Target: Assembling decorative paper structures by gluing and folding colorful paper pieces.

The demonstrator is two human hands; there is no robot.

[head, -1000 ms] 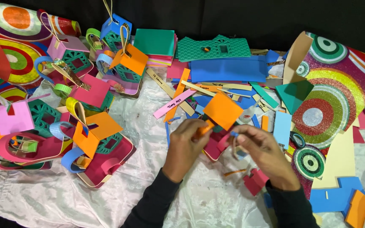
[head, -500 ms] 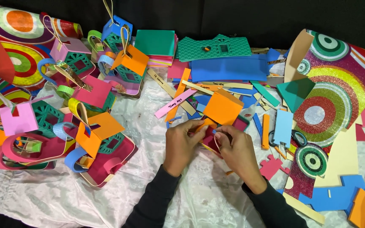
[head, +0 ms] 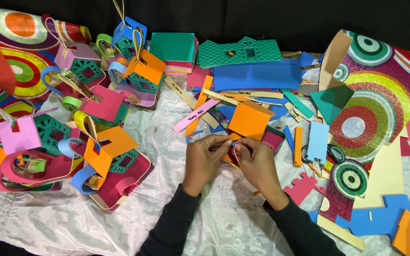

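A small foam house with an orange roof (head: 249,121) and a dark pink wall (head: 272,140) lies on the white cloth (head: 157,132) at the centre. My left hand (head: 204,160) and my right hand (head: 258,163) meet at its near edge, fingertips pinched together on a small orange part of the house. A thin strip loops between the fingers; its details are too small to tell. Both arms wear dark sleeves.
Several finished foam houses with loop handles (head: 105,156) crowd the left side. Foam sheets, green (head: 172,46) and blue (head: 257,76), lie at the back among loose strips (head: 196,116). Glitter sheets with circles (head: 371,114) and a tape roll (head: 336,152) lie at the right.
My right hand has come in from the right to join the left hand at the orange-roofed house. The left hand has stayed close to the same spot.
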